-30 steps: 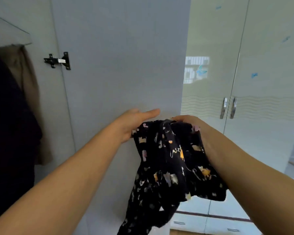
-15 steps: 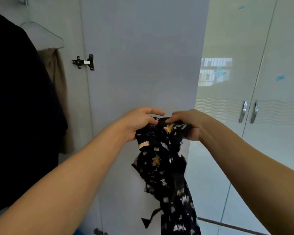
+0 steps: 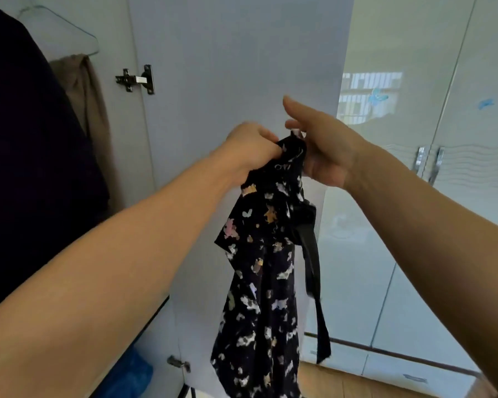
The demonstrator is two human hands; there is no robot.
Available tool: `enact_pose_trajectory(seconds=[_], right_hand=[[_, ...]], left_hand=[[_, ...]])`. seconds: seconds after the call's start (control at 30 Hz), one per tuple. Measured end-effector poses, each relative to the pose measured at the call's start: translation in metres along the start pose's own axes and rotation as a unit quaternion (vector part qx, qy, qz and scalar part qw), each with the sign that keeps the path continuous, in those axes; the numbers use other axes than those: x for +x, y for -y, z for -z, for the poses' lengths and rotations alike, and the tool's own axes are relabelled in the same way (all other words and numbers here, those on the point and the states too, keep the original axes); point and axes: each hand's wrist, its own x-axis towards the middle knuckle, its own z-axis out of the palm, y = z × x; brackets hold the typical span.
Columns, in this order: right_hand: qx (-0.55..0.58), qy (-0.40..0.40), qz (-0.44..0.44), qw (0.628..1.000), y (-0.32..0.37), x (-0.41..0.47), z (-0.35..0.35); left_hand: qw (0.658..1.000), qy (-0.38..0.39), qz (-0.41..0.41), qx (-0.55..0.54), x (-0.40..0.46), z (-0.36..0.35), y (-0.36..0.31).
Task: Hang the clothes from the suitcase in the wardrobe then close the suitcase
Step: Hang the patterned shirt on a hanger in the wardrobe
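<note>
Black patterned garment [image 3: 259,271] gripped by left hand [image 3: 250,147], seemingly pinched by right hand [image 3: 322,150], before open wardrobe door [image 3: 236,58].

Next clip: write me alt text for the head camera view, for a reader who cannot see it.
Two bare hands hold up a black patterned garment by its top in front of an open white wardrobe door: the left hand grips the fabric, the right hand holds it beside. Dark clothing and a brown garment hang inside at left.
</note>
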Motion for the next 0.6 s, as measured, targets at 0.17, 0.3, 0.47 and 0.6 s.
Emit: enact_pose_trajectory(seconds=[0.17,0.3,0.47,0.6], right_hand=[[0.003,0.119,0.078,0.990,-0.019,0.003,0.023],[-0.028,0.085,0.151,0.984,-0.022,0.010,0.003],[-0.397,-0.112,0.148,0.899,0.000,0.024,-0.009],[-0.461,-0.122,0.132,0.869,0.009,0.033,0.000]], left_hand=[[0.946,0.047,0.113,-0.301,0.022,0.023,-0.025],[0.953,-0.031,0.136,-0.270,0.039,0.023,-0.018],[0.919,-0.079,0.193,-0.334,0.051,0.036,0.008],[0.896,-0.010,0.217,-0.387,0.041,0.059,0.026]])
